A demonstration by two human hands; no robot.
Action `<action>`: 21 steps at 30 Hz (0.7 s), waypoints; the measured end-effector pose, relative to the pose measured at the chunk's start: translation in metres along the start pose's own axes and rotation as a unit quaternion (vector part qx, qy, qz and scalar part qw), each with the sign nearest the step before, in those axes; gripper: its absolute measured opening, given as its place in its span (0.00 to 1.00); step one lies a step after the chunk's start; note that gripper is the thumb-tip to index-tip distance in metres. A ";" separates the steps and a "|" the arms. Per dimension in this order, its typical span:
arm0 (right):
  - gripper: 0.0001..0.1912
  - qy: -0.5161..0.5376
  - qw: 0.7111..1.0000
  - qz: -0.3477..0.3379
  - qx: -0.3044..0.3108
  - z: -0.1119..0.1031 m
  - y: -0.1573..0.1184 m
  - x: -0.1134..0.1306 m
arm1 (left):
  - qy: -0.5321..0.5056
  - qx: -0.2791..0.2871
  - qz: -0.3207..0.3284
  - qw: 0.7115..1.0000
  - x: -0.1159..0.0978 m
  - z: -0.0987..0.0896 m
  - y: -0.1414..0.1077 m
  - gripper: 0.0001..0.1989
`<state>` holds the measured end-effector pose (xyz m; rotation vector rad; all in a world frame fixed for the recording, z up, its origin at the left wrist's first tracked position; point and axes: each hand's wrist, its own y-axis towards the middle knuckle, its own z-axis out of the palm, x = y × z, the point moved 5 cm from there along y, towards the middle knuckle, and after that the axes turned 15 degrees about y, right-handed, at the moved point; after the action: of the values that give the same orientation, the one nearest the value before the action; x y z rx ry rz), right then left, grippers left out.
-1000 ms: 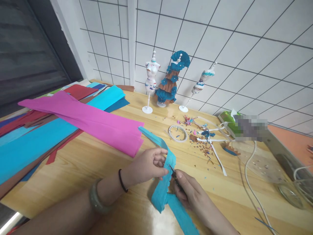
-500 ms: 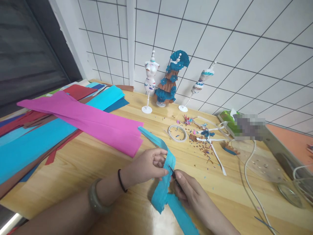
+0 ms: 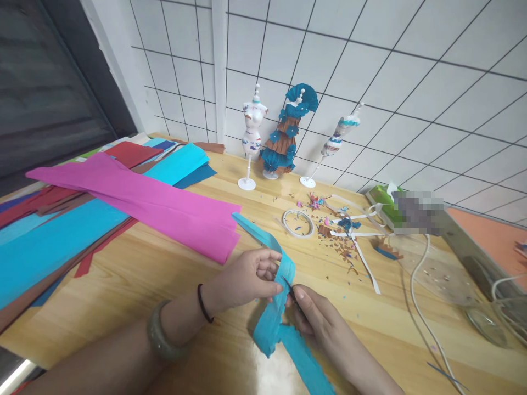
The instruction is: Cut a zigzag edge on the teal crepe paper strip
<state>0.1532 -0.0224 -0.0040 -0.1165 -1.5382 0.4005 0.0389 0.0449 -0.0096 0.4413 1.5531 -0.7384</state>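
Presently, 1 blue strip (image 3: 272, 310) ran before and left of the tape roll (image 3: 298, 235), pinched in the left hand (image 3: 246, 278); its near length was notched, while the end left of the roll looked uncut. Scissors (image 3: 293, 295), gripped in the right hand (image 3: 317, 314), met the strip.

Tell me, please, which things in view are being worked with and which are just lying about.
In hand: blue strip, left hand; dark pointed tool, right hand.
Lying about: pink sheet, tape roll, paper scraps, white cable.
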 end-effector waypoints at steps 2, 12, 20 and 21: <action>0.21 0.003 1.000 0.000 -0.002 0.000 0.001 0.000 | -0.005 0.004 -0.002 1.000 -0.001 0.000 0.000 0.23; 0.21 -0.002 1.000 -0.019 0.004 -0.001 0.002 0.001 | -0.003 0.000 -0.009 1.000 -0.001 0.000 0.000 0.11; 0.21 -0.006 1.000 -0.018 -0.003 -0.003 0.003 -0.001 | 0.017 -0.015 -0.026 0.999 -0.003 -0.001 -0.002 0.12; 0.22 -0.005 1.000 -0.017 -0.003 -0.003 0.003 -0.001 | 0.020 -0.014 -0.028 0.999 -0.003 -0.001 -0.002 0.12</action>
<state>0.1553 -0.0196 -0.0059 -0.0941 -1.5492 0.3703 0.0372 0.0449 -0.0067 0.3956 1.6166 -0.7531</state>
